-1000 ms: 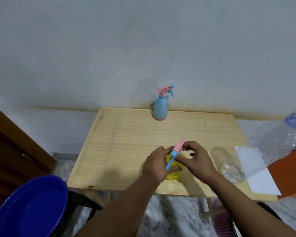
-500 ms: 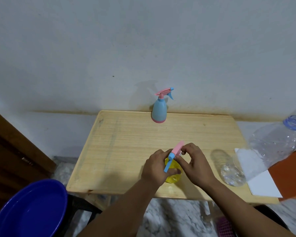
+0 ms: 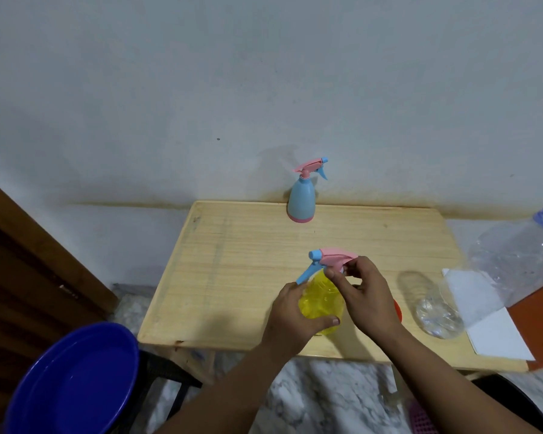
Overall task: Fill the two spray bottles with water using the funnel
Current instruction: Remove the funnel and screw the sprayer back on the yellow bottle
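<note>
A translucent yellow plastic spray bottle (image 3: 322,303) is held upright near the front edge of the pale wooden table (image 3: 232,277). Its round body is clasped by the left hand (image 3: 290,317), the fingers curled around its left side and the thumb laid across its front. The pink trigger head with a blue nozzle and blue lever (image 3: 328,261) is pinched at the neck by the fingers of the right hand (image 3: 365,297), which are closed on it. A second spray bottle, light blue with a pink base and pink head (image 3: 301,200), is seen standing upright at the back edge of the table, against the wall, well apart from the hands. An orange rim (image 3: 397,310) is partly hidden behind the right hand; what it belongs to cannot be told. A large clear plastic water bottle (image 3: 496,270) is seen lying tilted at the right, partly over a white sheet (image 3: 496,333). A deep blue plastic basin (image 3: 72,380) is seen at the lower left, beside the table
</note>
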